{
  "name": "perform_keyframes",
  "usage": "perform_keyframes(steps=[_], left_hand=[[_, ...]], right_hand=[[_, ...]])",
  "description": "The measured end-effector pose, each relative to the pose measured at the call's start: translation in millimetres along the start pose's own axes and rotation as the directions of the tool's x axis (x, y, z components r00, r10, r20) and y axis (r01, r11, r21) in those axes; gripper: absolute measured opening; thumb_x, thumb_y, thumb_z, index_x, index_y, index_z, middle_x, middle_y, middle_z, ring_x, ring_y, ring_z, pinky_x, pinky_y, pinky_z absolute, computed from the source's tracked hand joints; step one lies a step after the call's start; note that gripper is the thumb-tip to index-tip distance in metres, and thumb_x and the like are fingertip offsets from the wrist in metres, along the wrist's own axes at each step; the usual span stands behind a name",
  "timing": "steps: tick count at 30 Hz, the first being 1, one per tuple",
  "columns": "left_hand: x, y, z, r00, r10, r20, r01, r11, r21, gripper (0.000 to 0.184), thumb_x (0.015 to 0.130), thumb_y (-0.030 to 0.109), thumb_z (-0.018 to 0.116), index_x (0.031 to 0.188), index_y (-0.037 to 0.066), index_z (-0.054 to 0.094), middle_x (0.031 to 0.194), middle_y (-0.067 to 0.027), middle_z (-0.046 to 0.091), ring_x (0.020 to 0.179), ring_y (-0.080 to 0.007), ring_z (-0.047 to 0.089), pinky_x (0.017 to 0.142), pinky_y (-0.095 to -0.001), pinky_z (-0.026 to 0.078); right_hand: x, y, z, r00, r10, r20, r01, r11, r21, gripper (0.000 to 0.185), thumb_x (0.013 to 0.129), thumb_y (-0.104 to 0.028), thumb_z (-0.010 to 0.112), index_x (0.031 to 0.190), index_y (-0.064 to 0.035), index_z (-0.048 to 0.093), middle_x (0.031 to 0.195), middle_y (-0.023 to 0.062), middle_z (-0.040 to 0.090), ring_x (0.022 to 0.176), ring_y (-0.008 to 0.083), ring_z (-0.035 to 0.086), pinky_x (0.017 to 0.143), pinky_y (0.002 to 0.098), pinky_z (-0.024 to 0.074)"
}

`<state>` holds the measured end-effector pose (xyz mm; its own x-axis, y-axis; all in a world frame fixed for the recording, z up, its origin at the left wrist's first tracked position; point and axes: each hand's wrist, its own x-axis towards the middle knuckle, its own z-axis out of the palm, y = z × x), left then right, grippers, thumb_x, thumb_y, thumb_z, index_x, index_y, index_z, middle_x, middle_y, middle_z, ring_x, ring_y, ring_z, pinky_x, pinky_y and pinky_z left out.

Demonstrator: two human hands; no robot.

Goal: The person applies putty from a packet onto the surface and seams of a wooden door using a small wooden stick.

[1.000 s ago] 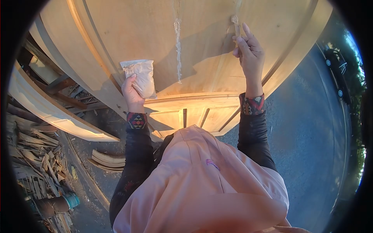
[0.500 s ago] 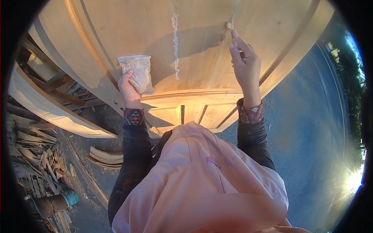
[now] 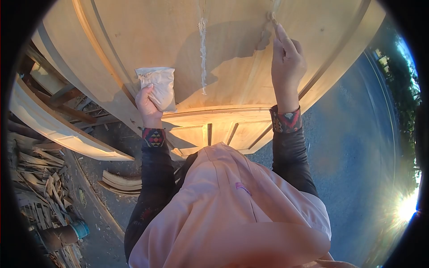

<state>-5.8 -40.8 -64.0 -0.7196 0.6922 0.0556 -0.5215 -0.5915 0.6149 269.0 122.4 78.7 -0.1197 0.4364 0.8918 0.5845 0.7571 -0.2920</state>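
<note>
My left hand (image 3: 148, 105) is closed round a small plastic bag of pale filler (image 3: 161, 89), thumb on its front, over the left of the wooden door (image 3: 237, 76). My right hand (image 3: 288, 64) pinches a small, thin spatula-like tool (image 3: 273, 18); its tip is at the panel near the top of a pale streak, and the fingers hide most of it. Between my hands, a rough line of whitish filler (image 3: 203, 58) runs down the panel. The shadow of my right hand falls across the wood beside it.
Curved wooden pieces (image 3: 120, 182) lie on the ground at the left, near a heap of wood scraps (image 3: 44, 183). Another arched wooden part (image 3: 67, 129) rests beside the door. Grey pavement (image 3: 339, 147) stretches away to the right, with low sun glare.
My right hand has moved up and slightly right along the panel with the tool. The left hand and bag have stayed almost in place.
</note>
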Motion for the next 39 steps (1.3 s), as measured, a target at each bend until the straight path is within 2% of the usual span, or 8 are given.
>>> perform_keyframes(steps=[2, 5, 11, 20, 23, 29, 35, 39], left_hand=[[1.1, 0.3, -0.8, 1.000, 0.000, 0.014, 0.000, 1.000, 0.000, 0.037, 0.078, 0.010, 0.058, 0.111, -0.007, 0.056, 0.106, -0.0138, 0.063, 0.097, -0.0257, 0.064, 0.086, -0.0379, 0.053], [1.0, 1.0, 1.3, 1.000, 0.002, 0.012, -0.002, 1.000, -0.001, 0.037, 0.078, 0.010, 0.058, 0.110, -0.008, 0.057, 0.107, -0.0137, 0.063, 0.097, -0.0258, 0.064, 0.087, -0.0379, 0.052], [4.7, -1.7, -5.9, 1.000, 0.025, -0.009, -0.025, 0.999, 0.025, 0.038, 0.076, 0.009, 0.059, 0.110, -0.009, 0.057, 0.106, -0.0143, 0.063, 0.098, -0.0258, 0.063, 0.087, -0.0376, 0.051], [4.1, -0.7, -6.0, 0.999, 0.025, -0.021, -0.024, 0.999, 0.047, 0.033, 0.077, 0.008, 0.059, 0.105, -0.009, 0.059, 0.103, -0.0140, 0.063, 0.095, -0.0247, 0.064, 0.086, -0.0373, 0.052], [4.6, -0.9, -6.2, 1.000, 0.024, -0.020, -0.024, 0.999, 0.035, 0.032, 0.077, 0.007, 0.059, 0.105, -0.009, 0.059, 0.102, -0.0136, 0.063, 0.094, -0.0245, 0.064, 0.085, -0.0372, 0.052], [1.2, -0.5, -0.1, 0.998, 0.051, -0.032, -0.049, 0.997, 0.067, 0.033, 0.077, 0.008, 0.059, 0.106, -0.008, 0.058, 0.103, -0.0127, 0.063, 0.094, -0.0240, 0.063, 0.085, -0.0363, 0.051], [2.0, -0.1, -3.7, 0.999, 0.040, -0.036, -0.036, 0.993, 0.111, 0.036, 0.077, 0.010, 0.059, 0.108, -0.008, 0.057, 0.104, -0.0131, 0.062, 0.096, -0.0241, 0.063, 0.087, -0.0365, 0.051], [2.1, -1.1, -2.2, 1.000, 0.013, -0.004, -0.013, 0.999, 0.044, 0.036, 0.077, 0.011, 0.060, 0.107, -0.008, 0.058, 0.105, -0.0134, 0.062, 0.096, -0.0243, 0.063, 0.087, -0.0374, 0.051]], right_hand=[[-3.8, 5.5, 8.1, 0.988, -0.133, -0.078, 0.122, 0.983, -0.135, 0.044, 0.084, -0.005, 0.063, 0.125, -0.0215, 0.061, 0.087, 0.0054, 0.060, 0.071, 0.0186, 0.061, 0.060, 0.0302, 0.0507], [-13.6, -5.2, 13.0, 0.994, -0.111, -0.009, 0.104, 0.958, -0.268, 0.045, 0.086, -0.003, 0.059, 0.129, -0.0174, 0.057, 0.096, 0.0076, 0.060, 0.077, 0.0212, 0.062, 0.061, 0.0310, 0.0516], [-34.3, -11.9, 21.7, 0.992, -0.094, 0.082, 0.108, 0.974, -0.197, 0.056, 0.086, -0.002, 0.058, 0.139, -0.0155, 0.044, 0.097, 0.0091, 0.059, 0.075, 0.0230, 0.062, 0.059, 0.0325, 0.0524], [-12.0, -21.9, -11.3, 0.995, -0.084, 0.059, 0.086, 0.996, -0.022, 0.047, 0.084, -0.005, 0.060, 0.130, -0.0118, 0.054, 0.085, 0.0096, 0.058, 0.068, 0.0224, 0.061, 0.053, 0.0330, 0.0513], [6.8, -23.8, -2.4, 0.992, -0.108, 0.063, 0.110, 0.994, -0.023, 0.039, 0.088, -0.006, 0.058, 0.127, -0.0117, 0.059, 0.081, 0.0086, 0.059, 0.069, 0.0198, 0.059, 0.061, 0.0306, 0.0502], [-44.5, -23.3, 12.8, 0.990, 0.016, 0.141, 0.015, 0.978, -0.210, 0.041, 0.087, -0.005, 0.058, 0.127, -0.0143, 0.058, 0.081, 0.0089, 0.059, 0.067, 0.0206, 0.059, 0.059, 0.0316, 0.0504], [-44.9, -27.0, -8.6, 0.987, 0.015, 0.162, -0.011, 1.000, -0.024, 0.044, 0.088, -0.006, 0.058, 0.131, -0.0148, 0.055, 0.085, 0.0091, 0.059, 0.068, 0.0221, 0.060, 0.061, 0.0332, 0.0514], [-18.3, -19.9, 5.9, 0.996, -0.031, 0.083, 0.038, 0.996, -0.084, 0.049, 0.089, -0.007, 0.059, 0.136, -0.0156, 0.049, 0.087, 0.0097, 0.059, 0.070, 0.0233, 0.061, 0.062, 0.0343, 0.0516]])
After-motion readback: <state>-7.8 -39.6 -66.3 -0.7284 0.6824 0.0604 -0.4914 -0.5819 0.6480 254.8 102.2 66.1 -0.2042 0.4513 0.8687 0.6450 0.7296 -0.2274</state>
